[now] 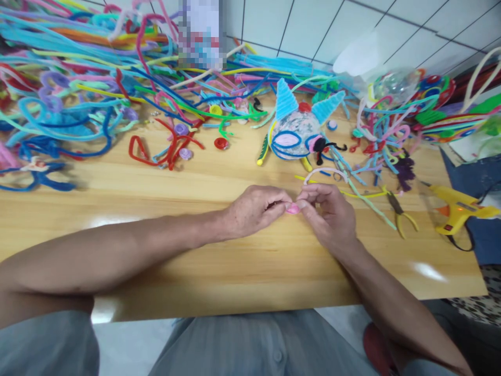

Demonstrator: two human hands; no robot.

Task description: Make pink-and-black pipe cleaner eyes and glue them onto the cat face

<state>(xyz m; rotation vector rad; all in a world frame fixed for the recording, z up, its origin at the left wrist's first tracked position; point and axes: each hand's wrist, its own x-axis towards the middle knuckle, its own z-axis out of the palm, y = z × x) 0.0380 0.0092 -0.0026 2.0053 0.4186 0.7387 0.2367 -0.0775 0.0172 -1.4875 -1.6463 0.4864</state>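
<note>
Between my fingertips is a small pink pipe cleaner coil (293, 208), low over the table's near half. My left hand (256, 211) pinches its left side with thumb and forefinger. On its other side my right hand (326, 214) pinches it too, fingers curled. A pale pink pipe cleaner (326, 171) arcs up behind my right hand; whether it joins the coil is hidden. Beyond my hands stands an animal-like figure (295, 133) with light blue ears, a blue-ringed eye and a clear, speckled round body.
Pliers (400, 214) with yellow handles and a yellow glue gun (456, 209) lie on the right. Loose pipe cleaners (62, 115) heap across the back and left. Red and purple coils (221, 143) lie mid-table. The wooden table's front edge (235, 315) runs close to my body.
</note>
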